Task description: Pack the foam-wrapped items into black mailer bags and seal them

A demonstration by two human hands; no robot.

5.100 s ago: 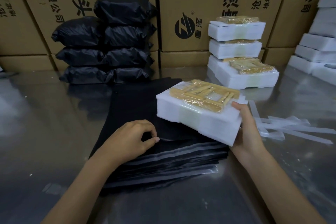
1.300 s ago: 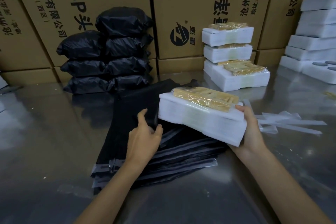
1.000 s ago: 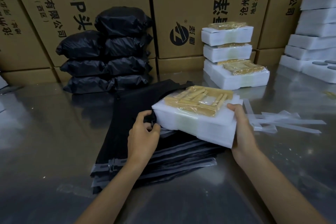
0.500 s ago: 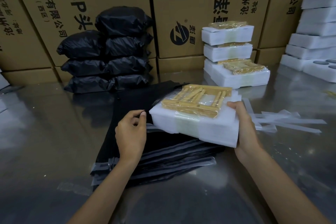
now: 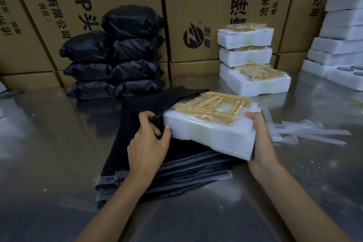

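The left hand [image 5: 146,141] pinches up the top black plastic mailer bag's [image 5: 157,102] lip, apparently opening its mouth, so the right hand [image 5: 262,139], gripping the white foam-wrapped block [image 5: 214,133], can slide it inside.

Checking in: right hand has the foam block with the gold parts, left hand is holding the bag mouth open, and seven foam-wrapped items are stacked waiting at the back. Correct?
Not quite: the head view shows three foam-wrapped items stacked at the back, not seven. The rest holds: the right hand has the foam block and the left hand holds the bag mouth open.
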